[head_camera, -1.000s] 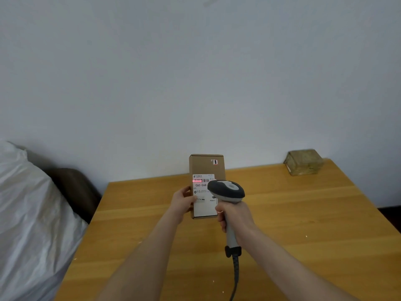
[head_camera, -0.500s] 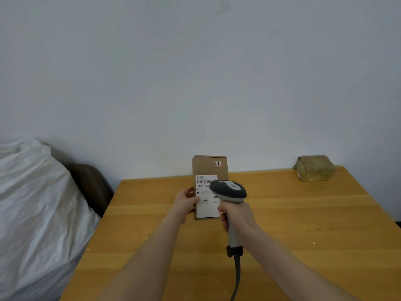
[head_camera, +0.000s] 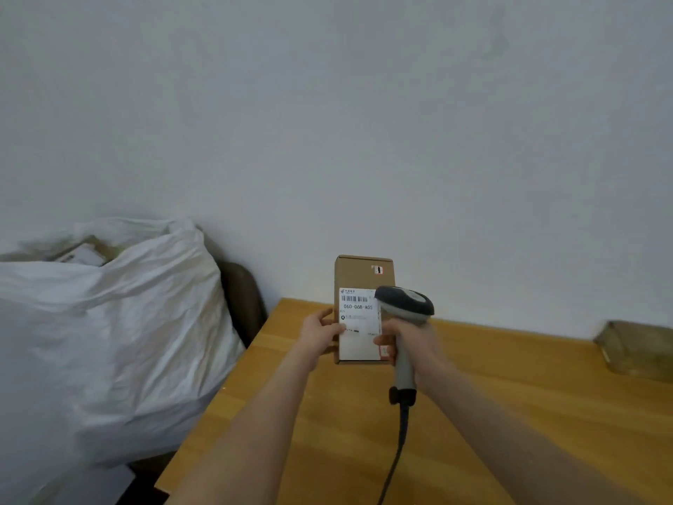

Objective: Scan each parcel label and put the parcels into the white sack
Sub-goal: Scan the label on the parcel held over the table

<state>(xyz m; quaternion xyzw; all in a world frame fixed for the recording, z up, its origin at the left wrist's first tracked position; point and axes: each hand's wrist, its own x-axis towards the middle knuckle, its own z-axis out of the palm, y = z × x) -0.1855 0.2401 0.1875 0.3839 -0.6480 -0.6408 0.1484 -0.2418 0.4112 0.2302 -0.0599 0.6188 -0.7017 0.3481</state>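
A brown cardboard parcel (head_camera: 358,275) stands upright above the wooden table (head_camera: 473,413), its white barcode label (head_camera: 358,322) facing me. My left hand (head_camera: 320,331) grips the parcel's left edge. My right hand (head_camera: 411,340) grips the handle of a grey barcode scanner (head_camera: 404,306), whose head sits just right of the label. The white sack (head_camera: 109,340) bulges at the left beside the table, its mouth open at the top with parcels (head_camera: 82,253) showing inside.
A second, plastic-wrapped brownish parcel (head_camera: 637,349) lies at the table's far right by the wall. A dark chair back (head_camera: 242,300) stands between the sack and the table. The scanner's cable (head_camera: 395,457) runs down across the table toward me.
The red scan line on the label has gone out. My view has swung left, so the sack and its open mouth show more fully; both hands keep their hold.
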